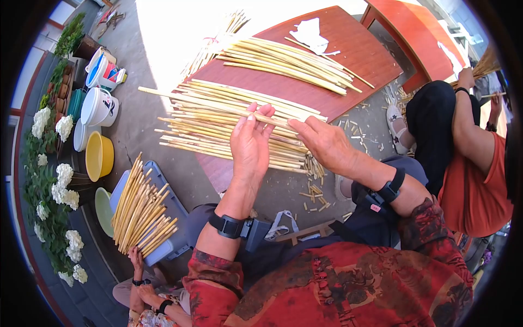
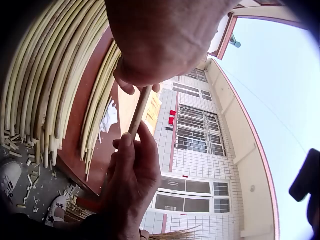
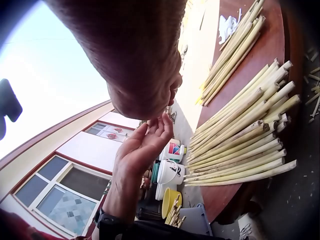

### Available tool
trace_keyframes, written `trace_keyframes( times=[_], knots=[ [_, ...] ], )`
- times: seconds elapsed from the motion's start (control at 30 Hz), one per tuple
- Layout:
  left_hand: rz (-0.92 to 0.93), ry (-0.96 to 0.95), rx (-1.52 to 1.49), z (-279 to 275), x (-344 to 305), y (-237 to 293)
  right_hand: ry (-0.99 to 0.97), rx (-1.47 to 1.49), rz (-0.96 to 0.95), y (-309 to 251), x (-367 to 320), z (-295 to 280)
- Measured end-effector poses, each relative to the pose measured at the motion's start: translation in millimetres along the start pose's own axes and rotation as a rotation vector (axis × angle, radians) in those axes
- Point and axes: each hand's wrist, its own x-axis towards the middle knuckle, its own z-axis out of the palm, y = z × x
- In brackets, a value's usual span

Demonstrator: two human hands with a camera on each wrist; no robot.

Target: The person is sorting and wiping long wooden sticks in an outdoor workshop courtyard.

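A long pale stick is held up above the table. Its near end is pinched by the right hand, thumb against fingers, which the left wrist view also shows on the stick. Under the stick, the left hand is palm up with relaxed fingers, the stick lying across them. In the right wrist view the left hand shows its open palm. Below both hands a wide layer of similar sticks covers part of the red-brown table.
A second pile of sticks and a white cloth lie farther back. At left are a blue tray with sticks, a yellow basin and buckets. Cut pieces litter the ground. People sit at right and lower left.
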Motion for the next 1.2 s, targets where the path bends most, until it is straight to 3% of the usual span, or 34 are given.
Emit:
trace_keyframes(
  times=[0.17,0.37,0.63,0.83,1.2],
  knots=[
    [0.061,0.04,-0.019,-5,3,-3,0.0,0.025,0.018,-3,-1,1],
    [-0.08,-0.079,0.013,7,-17,-26,0.001,0.059,0.042,-6,1,-1],
    [0.107,0.055,-0.01,-9,9,9,0.023,0.116,0.054,-6,0,0],
    [-0.088,-0.114,0.04,11,-24,-31,0.038,0.167,0.115,-7,0,2],
    [0.061,-0.006,0.004,-6,2,-3,-0.001,0.3,0.165,-10,-2,2]
  ],
)
